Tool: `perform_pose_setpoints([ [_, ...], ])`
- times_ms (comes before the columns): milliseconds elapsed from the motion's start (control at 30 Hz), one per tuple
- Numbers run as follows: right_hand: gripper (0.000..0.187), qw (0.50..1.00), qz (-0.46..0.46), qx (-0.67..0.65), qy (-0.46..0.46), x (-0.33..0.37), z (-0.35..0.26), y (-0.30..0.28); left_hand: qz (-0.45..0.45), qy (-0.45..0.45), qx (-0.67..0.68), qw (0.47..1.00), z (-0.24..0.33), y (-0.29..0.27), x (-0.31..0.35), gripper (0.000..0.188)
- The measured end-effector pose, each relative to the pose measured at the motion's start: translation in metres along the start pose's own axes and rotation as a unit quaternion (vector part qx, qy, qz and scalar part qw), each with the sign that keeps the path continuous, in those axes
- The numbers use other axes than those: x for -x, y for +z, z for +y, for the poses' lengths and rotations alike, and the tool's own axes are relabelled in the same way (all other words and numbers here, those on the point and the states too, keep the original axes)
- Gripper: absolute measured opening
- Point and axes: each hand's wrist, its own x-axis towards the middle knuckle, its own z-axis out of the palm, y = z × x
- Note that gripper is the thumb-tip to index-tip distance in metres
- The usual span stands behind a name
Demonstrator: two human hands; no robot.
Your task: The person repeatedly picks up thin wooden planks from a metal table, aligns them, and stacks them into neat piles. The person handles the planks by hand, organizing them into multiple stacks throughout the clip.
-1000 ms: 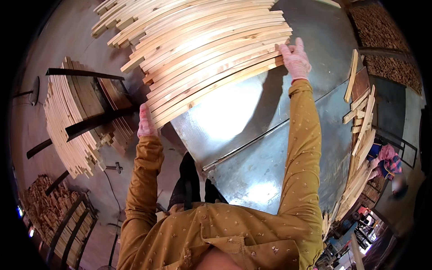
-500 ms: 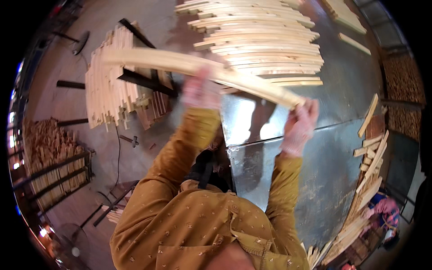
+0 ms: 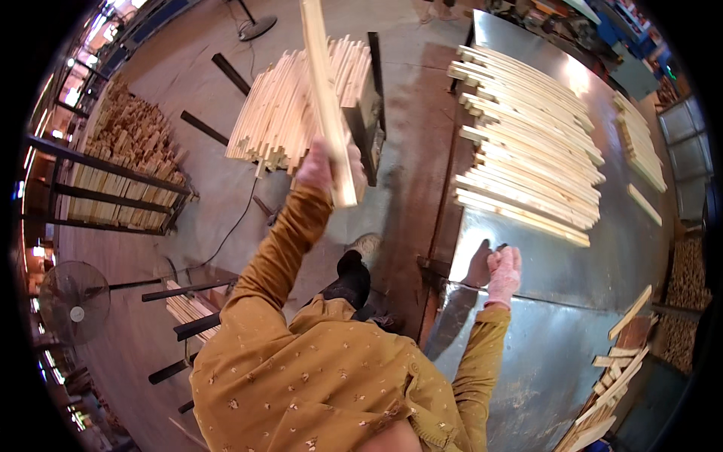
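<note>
My left hand [image 3: 316, 167], in a pale pinkish glove, grips a long wooden strip [image 3: 325, 105] near its closer end. The strip points away from me over a stack of similar strips [image 3: 275, 113] on a dark metal rack. My right hand [image 3: 504, 273], gloved too, is over the shiny metal table [image 3: 542, 339] with nothing in it, its fingers loosely bent. Beyond it on the table lies a row of pale wooden strips [image 3: 531, 143] side by side.
Dark rack posts [image 3: 203, 126] jut out at the left. A metal crate of wood pieces [image 3: 124, 192] and a standing fan [image 3: 75, 313] are farther left. More strips [image 3: 640, 143] lie at the table's far side, and loose pieces [image 3: 617, 377] along its right edge. A cable [image 3: 233, 233] crosses the floor.
I have turned left. My right hand has let go of the wooden strip, while my left hand has swung it over the rack stack, from crosswise to pointing away.
</note>
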Motion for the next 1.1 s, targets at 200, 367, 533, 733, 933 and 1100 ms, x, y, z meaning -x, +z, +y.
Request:
perform_pose_setpoints([
  [200,0.034,0.975,0.110,0.167,-0.095,-0.116,0.004,0.063,0.115,-0.002,0.042,0.992,0.077,-0.083,-0.077,0.063],
  [367,0.034,0.944,0.211,0.233,-0.100,-0.081,0.017,0.089,0.108,-0.042,0.065,0.991,0.115,-0.165,-0.112,0.051],
  [533,0.039,0.945,0.273,0.164,-0.073,-0.024,0.031,0.107,0.413,-0.083,-0.518,0.745,0.124,-0.341,-0.128,0.037],
  [733,0.057,0.928,0.323,0.182,-0.043,0.043,0.043,0.085,0.220,-0.173,-0.766,0.578,0.069,-0.407,-0.150,0.041],
  [933,0.055,0.948,0.269,0.148,-0.082,0.115,0.063,0.061,0.092,-0.120,-0.851,0.502,0.069,-0.425,-0.190,0.036],
  [1100,0.052,0.762,0.305,0.554,-0.136,0.196,0.063,0.013,0.069,0.090,-0.833,0.542,0.039,-0.326,-0.180,0.037],
])
